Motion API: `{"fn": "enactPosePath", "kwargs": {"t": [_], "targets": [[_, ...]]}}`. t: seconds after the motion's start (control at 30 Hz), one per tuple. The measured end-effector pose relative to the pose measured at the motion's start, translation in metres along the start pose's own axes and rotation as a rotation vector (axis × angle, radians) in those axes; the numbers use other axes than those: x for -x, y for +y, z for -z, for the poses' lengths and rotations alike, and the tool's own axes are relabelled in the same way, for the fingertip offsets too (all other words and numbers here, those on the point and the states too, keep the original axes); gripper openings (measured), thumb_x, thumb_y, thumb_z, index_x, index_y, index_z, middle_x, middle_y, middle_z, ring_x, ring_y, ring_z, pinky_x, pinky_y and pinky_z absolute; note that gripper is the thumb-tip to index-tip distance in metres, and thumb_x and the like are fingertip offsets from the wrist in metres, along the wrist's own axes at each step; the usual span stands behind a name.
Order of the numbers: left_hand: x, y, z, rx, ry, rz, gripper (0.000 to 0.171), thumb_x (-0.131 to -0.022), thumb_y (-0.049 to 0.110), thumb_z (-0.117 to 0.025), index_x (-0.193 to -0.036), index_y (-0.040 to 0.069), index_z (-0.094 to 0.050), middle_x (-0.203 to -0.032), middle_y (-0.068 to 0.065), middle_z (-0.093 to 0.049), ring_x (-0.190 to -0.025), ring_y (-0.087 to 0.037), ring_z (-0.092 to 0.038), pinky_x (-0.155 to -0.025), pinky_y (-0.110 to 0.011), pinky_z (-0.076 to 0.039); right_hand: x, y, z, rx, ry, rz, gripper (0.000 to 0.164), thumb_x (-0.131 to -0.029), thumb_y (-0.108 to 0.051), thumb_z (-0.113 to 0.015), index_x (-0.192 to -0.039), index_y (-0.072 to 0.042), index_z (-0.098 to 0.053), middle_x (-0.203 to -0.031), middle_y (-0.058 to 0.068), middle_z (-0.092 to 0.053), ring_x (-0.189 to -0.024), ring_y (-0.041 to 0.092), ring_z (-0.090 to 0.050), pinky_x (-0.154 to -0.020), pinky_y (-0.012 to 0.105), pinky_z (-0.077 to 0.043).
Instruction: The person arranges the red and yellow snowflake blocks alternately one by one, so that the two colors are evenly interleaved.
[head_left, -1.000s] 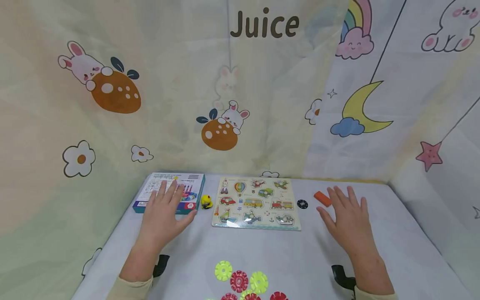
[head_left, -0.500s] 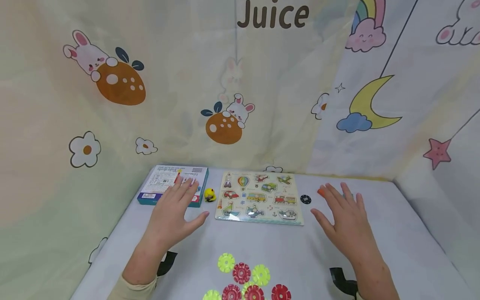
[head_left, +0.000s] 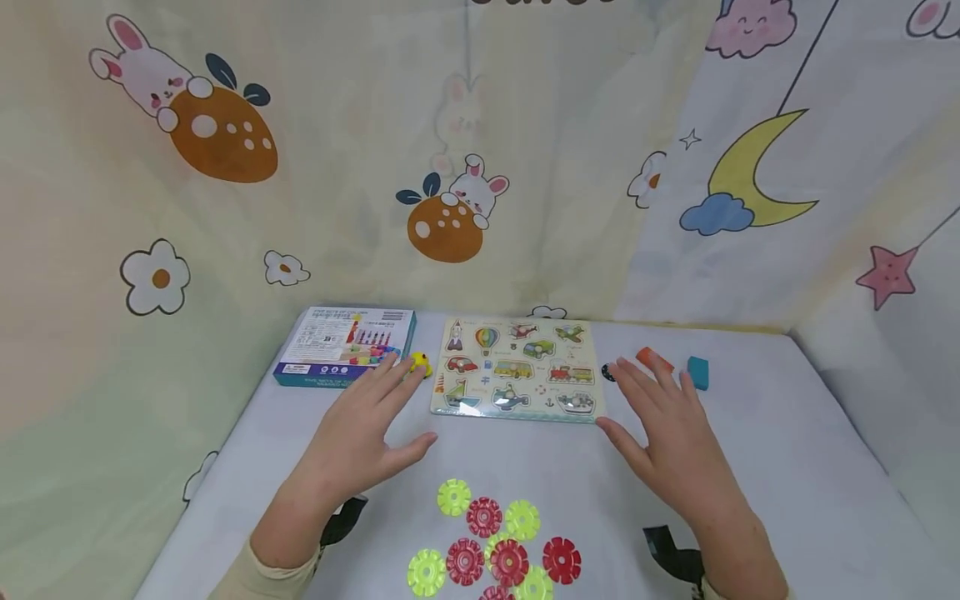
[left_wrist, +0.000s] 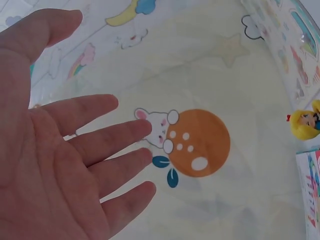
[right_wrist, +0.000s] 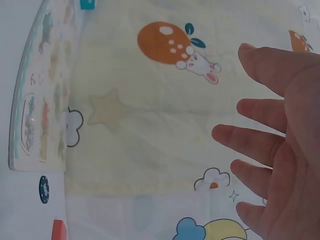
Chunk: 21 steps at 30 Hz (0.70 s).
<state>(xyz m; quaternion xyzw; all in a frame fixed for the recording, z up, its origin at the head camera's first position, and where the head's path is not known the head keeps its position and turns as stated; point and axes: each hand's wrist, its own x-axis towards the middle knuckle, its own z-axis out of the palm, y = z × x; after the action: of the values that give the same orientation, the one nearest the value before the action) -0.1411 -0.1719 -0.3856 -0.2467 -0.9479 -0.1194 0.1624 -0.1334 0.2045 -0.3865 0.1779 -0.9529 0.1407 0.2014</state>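
Observation:
My left hand (head_left: 356, 442) hovers over the table's left half with its fingers spread and nothing in them. Just beyond its fingertips are a boxed toy set (head_left: 330, 342) and a small yellow-haired figurine (left_wrist: 306, 124). On the other side my right hand (head_left: 671, 442), fingers spread too, holds nothing. Near its fingertips lie a black patterned disc (right_wrist: 44, 189), an orange block (head_left: 655, 359) and a teal block (head_left: 698, 372). Between the hands, at the back, a vehicle picture puzzle board (head_left: 517, 371) lies flat. Several red (head_left: 562, 560) and yellow-green (head_left: 453, 497) notched plastic discs lie in front, some overlapping.
The white table (head_left: 810, 467) meets a fabric backdrop (head_left: 337, 208) printed with rabbits, flowers and a moon. Another fabric wall (head_left: 900, 375) stands along the right side. A black strap (head_left: 675, 558) shows at the right wrist.
The head view has tilted down, showing more of the notched discs. Both hands have shifted slightly inward, fingers still spread. The teal block, hidden behind the right hand before, is now visible.

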Motion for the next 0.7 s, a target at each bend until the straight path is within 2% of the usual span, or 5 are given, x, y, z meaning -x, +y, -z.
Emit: {"fn": "enactPosePath", "kwargs": {"t": [0.1,0.2,0.3,0.5,0.7], "targets": [[-0.003,0.002,-0.003,0.037,-0.023,-0.012,0.081,-0.077,0.061,-0.064,-0.144,0.021,-0.041,-0.149,0.001,-0.035,-0.139,-0.023,-0.025,-0.103,-0.048,-0.032,-0.003,-0.003,-0.002,-0.014,-0.015,0.03,0.074,-0.081,-0.045,-0.069,-0.144,-0.017,-0.041,-0.142,0.008,-0.044,-0.14,0.03,-0.018,-0.11,0.054,-0.002],[-0.005,0.005,-0.006,0.08,-0.084,-0.024,0.079,-0.078,0.063,-0.062,-0.143,0.024,-0.042,-0.147,0.003,-0.038,-0.136,-0.02,-0.032,-0.1,-0.045,-0.036,-0.004,-0.01,-0.006,-0.04,-0.039,0.048,0.073,-0.082,-0.044,-0.069,-0.144,-0.019,-0.041,-0.141,0.006,-0.045,-0.139,0.032,-0.02,-0.111,0.051,-0.004],[-0.006,0.009,-0.009,0.123,-0.179,-0.05,0.076,-0.079,0.066,-0.058,-0.141,0.025,-0.045,-0.142,0.005,-0.044,-0.129,-0.016,-0.041,-0.097,-0.04,-0.041,-0.003,-0.017,-0.012,-0.076,-0.051,0.072,0.071,-0.082,-0.045,-0.068,-0.143,-0.021,-0.041,-0.141,0.003,-0.045,-0.139,0.029,-0.021,-0.11,0.052,-0.009],[-0.008,0.02,-0.024,0.232,-0.448,-0.062,0.067,-0.08,0.056,-0.066,-0.137,0.025,-0.05,-0.134,0.006,-0.051,-0.121,-0.015,-0.048,-0.095,-0.04,-0.042,-0.001,-0.037,-0.024,-0.124,-0.124,0.141,0.067,-0.086,-0.054,-0.059,-0.143,-0.026,-0.041,-0.142,-0.008,-0.043,-0.138,0.02,-0.026,-0.107,0.052,-0.021],[-0.01,0.024,-0.051,0.303,-0.579,-0.102,0.058,-0.077,0.048,-0.074,-0.126,0.022,-0.06,-0.114,0.007,-0.06,-0.098,-0.007,-0.055,-0.082,-0.031,-0.048,0.004,-0.053,-0.04,-0.182,-0.216,0.194,0.063,-0.086,-0.064,-0.048,-0.14,-0.029,-0.046,-0.138,-0.012,-0.046,-0.134,0.013,-0.032,-0.105,0.046,-0.03]]}}
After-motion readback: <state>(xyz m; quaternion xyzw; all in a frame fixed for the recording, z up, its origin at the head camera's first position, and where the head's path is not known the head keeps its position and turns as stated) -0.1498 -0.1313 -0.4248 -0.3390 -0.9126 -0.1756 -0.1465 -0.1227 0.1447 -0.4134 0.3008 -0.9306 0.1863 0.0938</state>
